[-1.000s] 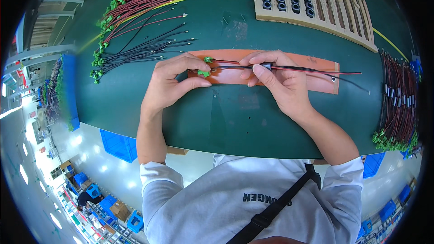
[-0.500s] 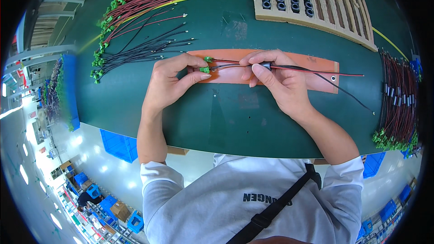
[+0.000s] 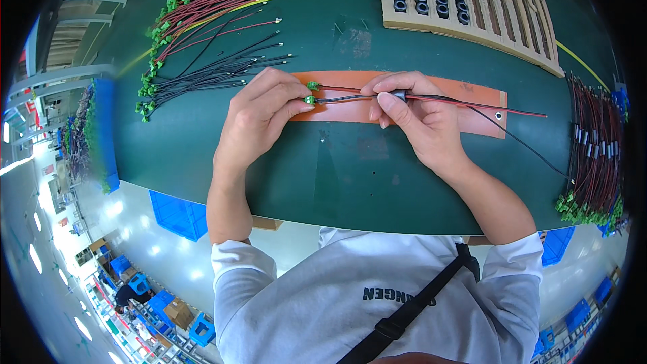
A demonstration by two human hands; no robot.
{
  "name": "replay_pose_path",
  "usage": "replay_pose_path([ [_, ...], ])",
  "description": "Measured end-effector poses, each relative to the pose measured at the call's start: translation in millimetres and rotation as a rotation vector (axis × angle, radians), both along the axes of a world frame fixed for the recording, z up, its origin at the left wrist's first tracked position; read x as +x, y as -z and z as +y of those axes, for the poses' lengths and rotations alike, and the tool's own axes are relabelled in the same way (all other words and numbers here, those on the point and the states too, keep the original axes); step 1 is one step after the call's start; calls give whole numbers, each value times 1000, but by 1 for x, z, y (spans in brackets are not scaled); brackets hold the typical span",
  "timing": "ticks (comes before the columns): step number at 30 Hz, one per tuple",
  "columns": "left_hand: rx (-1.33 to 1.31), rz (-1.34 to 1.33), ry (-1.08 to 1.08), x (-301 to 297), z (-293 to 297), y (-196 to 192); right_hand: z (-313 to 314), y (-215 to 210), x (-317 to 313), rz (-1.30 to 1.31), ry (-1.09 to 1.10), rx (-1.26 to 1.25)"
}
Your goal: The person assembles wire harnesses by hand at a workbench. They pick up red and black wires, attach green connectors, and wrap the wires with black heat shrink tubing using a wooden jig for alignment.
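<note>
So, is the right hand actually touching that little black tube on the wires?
Touching. The head view shows the right hand gripping the black tube between thumb and fingers.

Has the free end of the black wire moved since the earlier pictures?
Yes. Judged against the metal eyelet in the orange mat, the black wire's free end has shifted right and lower in the view.
</note>
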State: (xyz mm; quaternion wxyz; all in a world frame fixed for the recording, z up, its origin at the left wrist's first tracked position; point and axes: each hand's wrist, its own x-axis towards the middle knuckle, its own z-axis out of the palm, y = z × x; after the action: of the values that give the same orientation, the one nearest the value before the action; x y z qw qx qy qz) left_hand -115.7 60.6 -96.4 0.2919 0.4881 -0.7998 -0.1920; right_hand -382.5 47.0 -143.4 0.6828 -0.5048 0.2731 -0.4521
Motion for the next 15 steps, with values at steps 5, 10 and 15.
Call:
replay_pose_path([
  [5, -84, -65, 16, -4, 1, -5, -1, -1, -1, 20, -5, -15],
  [10, -71, -52, 8, -4, 2, -5, -2, -2, -3, 20, -31, 24],
  [15, 3, -64, 10, 0, 1, 7, -3, -4, -1, 37, -46, -11],
])
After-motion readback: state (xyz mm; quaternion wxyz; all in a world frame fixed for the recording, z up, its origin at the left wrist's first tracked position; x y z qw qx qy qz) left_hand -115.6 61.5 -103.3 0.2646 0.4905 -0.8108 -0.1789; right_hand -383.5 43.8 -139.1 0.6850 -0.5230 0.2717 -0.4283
